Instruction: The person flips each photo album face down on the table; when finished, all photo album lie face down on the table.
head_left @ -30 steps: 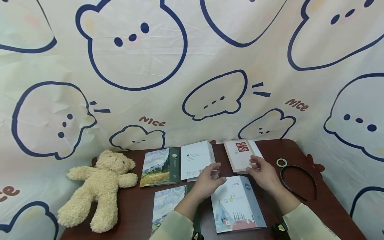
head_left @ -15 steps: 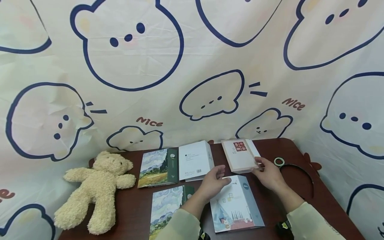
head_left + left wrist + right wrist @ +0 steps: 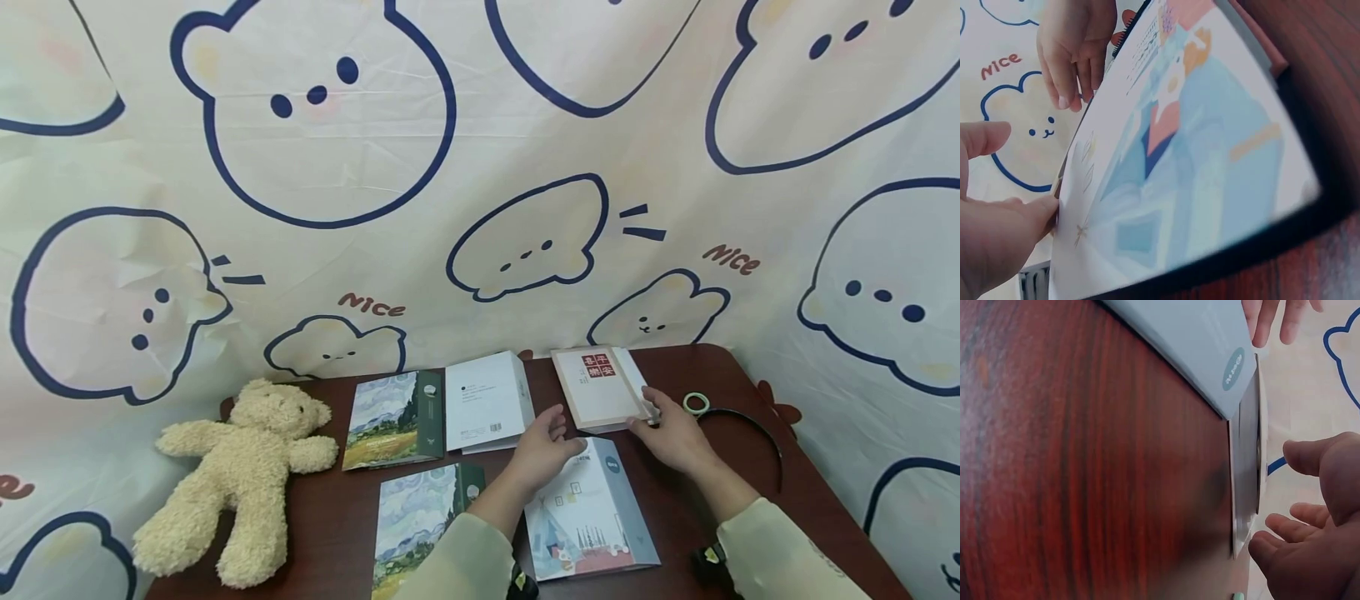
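Observation:
At the back right of the table lies a cream book (image 3: 592, 392) with red characters on its cover. My right hand (image 3: 681, 437) is at its lower right corner, fingers loosely bent; in the right wrist view the thumb stands apart from the book and the fingertips are close to its edge. In front lies a white book with a blue spine and a tent picture (image 3: 573, 533). My left hand (image 3: 542, 454) hovers by its top left corner, fingers relaxed, the thumb overlapping that corner. Whether the thumb touches it I cannot tell.
A white book (image 3: 487, 400) and a landscape-covered book (image 3: 390, 421) lie along the back. Another landscape book (image 3: 416, 517) is partly under the left forearm. A teddy bear (image 3: 247, 467) lies left. A green ring (image 3: 696, 404) and a black headband (image 3: 757, 429) lie right.
My right hand has shifted right, off the cream book's cover to its right edge. My left hand has moved slightly right over the tent book's top. The head view has turned a little.

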The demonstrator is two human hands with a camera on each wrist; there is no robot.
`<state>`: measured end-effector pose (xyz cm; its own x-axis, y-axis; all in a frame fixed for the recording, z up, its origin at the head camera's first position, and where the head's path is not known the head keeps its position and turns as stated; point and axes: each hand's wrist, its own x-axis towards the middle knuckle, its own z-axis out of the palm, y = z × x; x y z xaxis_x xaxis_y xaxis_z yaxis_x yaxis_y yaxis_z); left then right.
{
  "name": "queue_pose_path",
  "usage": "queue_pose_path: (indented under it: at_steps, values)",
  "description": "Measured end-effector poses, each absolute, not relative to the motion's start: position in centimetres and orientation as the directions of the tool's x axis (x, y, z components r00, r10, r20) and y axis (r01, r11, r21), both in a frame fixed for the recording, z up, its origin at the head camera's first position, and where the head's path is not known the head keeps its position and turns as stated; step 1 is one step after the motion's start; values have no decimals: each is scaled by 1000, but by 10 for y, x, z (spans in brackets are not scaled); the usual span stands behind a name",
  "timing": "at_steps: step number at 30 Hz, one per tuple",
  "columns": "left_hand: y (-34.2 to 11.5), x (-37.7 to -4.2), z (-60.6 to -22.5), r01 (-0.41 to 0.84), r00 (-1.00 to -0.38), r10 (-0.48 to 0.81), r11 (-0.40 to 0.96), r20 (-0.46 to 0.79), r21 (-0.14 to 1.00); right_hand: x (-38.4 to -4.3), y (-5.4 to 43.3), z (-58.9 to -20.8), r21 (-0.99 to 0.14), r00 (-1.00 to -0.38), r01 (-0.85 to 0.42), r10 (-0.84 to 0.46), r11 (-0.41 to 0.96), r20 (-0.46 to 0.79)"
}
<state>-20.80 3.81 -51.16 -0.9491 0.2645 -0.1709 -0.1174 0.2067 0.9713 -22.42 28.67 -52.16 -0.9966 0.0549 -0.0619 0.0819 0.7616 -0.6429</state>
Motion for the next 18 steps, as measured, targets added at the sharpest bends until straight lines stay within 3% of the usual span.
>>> queue_pose_path:
  at_steps: [18]
  values:
    - [52,-215,-511,-146,-942,280,159,-186,976,-228,282,-529,-600,-995,65,3,797,-104]
